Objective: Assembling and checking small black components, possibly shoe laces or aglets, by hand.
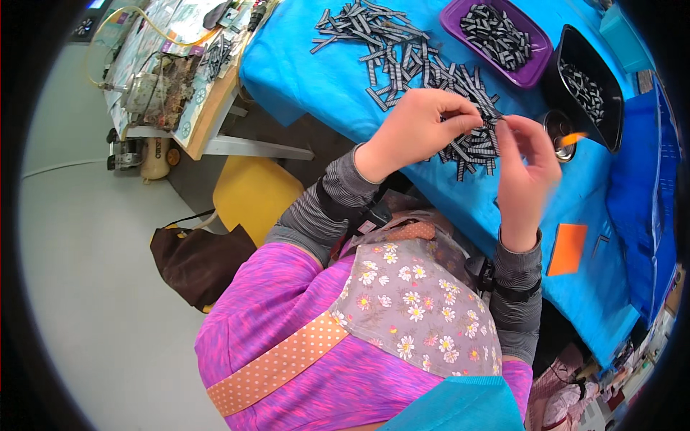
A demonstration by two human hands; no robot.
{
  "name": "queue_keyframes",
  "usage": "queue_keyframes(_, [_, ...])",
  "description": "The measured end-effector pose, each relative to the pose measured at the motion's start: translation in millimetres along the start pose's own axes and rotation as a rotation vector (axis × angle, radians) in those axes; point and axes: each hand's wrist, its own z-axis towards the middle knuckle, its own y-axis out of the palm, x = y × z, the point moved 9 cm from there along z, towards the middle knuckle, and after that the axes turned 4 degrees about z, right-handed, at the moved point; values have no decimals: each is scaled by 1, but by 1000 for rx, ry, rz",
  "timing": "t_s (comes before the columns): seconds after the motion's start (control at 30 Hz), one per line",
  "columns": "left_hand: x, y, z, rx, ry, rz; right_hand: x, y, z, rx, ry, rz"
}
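Note:
Over a heap of short black-and-white striped ribbon strips, my two hands are close together. My right hand pinches the end of a dark ribbon strip between thumb and forefinger. Just left of it, my left hand has its thumb and fingertips pressed together; what they hold, if anything, is too small to make out. Right of my right hand stands a round metal tin with an orange-handled tool leaning out of it.
Behind are a purple tub and a black tub, both holding short striped pieces. An orange card lies on the blue-covered table, beside a blue crate. A yellow stool and cluttered side table are left.

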Motion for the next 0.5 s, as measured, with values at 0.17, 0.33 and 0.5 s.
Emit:
queue_keyframes(0.17, [-9, -4, -4, 39, 33, 255, -18, -10, 4, 21, -110, -194])
queue_keyframes(0.33, [-6, -80, 4, 444, 164, 589, -6, 9, 0, -154, -104, -377])
queue_keyframes(0.5, [-32, -102, 10, 384, 61, 951, -10, 18, -4, -200, -90, -364])
